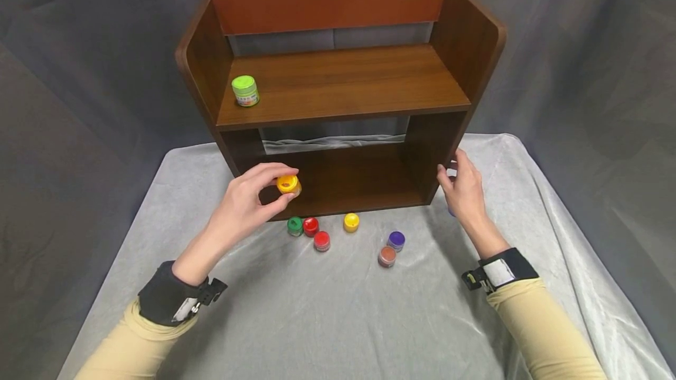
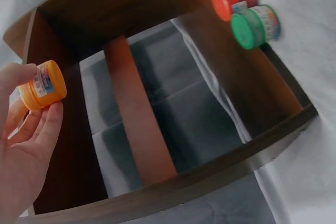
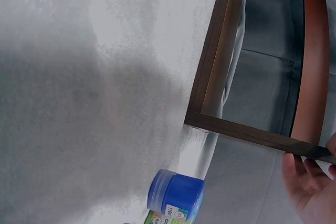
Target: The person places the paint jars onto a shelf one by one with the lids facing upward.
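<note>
Grey drapes [image 1: 79,104] behind a shelf unit [image 1: 343,81], with a yellow-orange paint jar [image 1: 287,184] in the left hand [image 1: 243,204]

Pale grey cloth [image 1: 317,321] covered the table beneath the dark brown wooden unit, whose reddish back rail [image 1: 333,9] ran across the top; at far left, a black wristband [image 1: 168,295] circled the left wrist above a beige sleeve [image 1: 124,342]; the left hand pinched the yellow-orange paint jar between thumb and fingers, and in the head view that jar showed before the left end of the lower compartment [image 1: 364,183], though how near it was to the wood I could not tell; up on the upper board, close to the left side panel [image 1: 208,69], stood a lime-green paint jar [image 1: 245,91].

Along the front of the unit, a dark green jar [image 1: 295,226] sat just beside a red jar [image 1: 310,227]; a second red jar [image 1: 321,241] was slightly nearer the person, then came a yellow jar [image 1: 351,222]; farther right, a brown jar [image 1: 387,257] stood just in front of a purple jar [image 1: 396,241].

At right, the right hand [image 1: 465,189] gripped the front edge of the right side panel [image 1: 425,145], thumb inside and fingers outside; near it, outside the unit, was a blue jar [image 3: 181,190], mostly hidden in the head view.
</note>
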The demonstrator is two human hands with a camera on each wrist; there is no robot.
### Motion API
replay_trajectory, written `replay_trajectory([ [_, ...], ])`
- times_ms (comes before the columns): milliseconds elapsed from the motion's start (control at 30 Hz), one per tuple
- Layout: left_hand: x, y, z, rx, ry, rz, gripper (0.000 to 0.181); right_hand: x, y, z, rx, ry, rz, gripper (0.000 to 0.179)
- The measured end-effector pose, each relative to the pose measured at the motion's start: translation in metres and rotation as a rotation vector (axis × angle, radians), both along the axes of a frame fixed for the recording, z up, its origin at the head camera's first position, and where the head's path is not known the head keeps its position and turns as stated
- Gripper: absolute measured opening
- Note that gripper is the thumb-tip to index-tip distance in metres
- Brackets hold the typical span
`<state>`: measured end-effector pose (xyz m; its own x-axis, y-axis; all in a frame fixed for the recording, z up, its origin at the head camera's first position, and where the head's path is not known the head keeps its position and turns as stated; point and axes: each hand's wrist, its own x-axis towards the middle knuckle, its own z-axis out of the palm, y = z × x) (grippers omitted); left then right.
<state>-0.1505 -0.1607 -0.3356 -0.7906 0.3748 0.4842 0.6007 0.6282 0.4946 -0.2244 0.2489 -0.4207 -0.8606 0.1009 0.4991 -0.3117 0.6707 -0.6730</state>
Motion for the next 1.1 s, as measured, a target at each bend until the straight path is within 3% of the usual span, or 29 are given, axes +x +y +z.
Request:
replay_trajectory([
  [267, 0.001, 0.006, 0.015, 0.033, 0.024, 0.048, 0.044, 0.001, 0.001, 0.001, 0.005, -0.005, -0.008, 0.035],
  [667, -0.001, 0.01, 0.025, 0.077, 0.119, 0.05, 0.041, 0.0, -0.001, -0.001, 0.012, -0.02, -0.007, 0.037],
  [1100, -0.001, 0.013, 0.038, 0.102, 0.124, 0.093, 0.041, 0.001, -0.001, -0.001, 0.018, -0.021, -0.002, 0.038],
])
